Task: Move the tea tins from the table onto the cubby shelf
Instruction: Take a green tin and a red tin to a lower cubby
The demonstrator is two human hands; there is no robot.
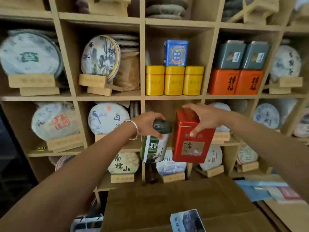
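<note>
While I stood before the shelf (pixel 142 97), both tins were already up off the table (pixel 167 206) and held in the air in front of the cubby just under the yellow tins (pixel 173 81). That cubby looked open behind my hands, so I judged it the likely place for them, though I could not see its floor.

To do this step well, I reckoned each tin should go in upright and one at a time, the red tin (pixel 190 141) first since it was the bigger, slid well back so the green tin (pixel 154 146) could stand beside it with its label facing out. The two were almost touching, so I would have kept them from knocking together.

Both arms were stretched forward and slightly up. My right hand (pixel 205 119) gripped the red tin from above, fingers curled over its top and thumb pressed on the front face. My left hand (pixel 147 123), a bangle (pixel 135 129) at the wrist, clasped the green tin by its dark lid, which tilted a little toward me.
</note>
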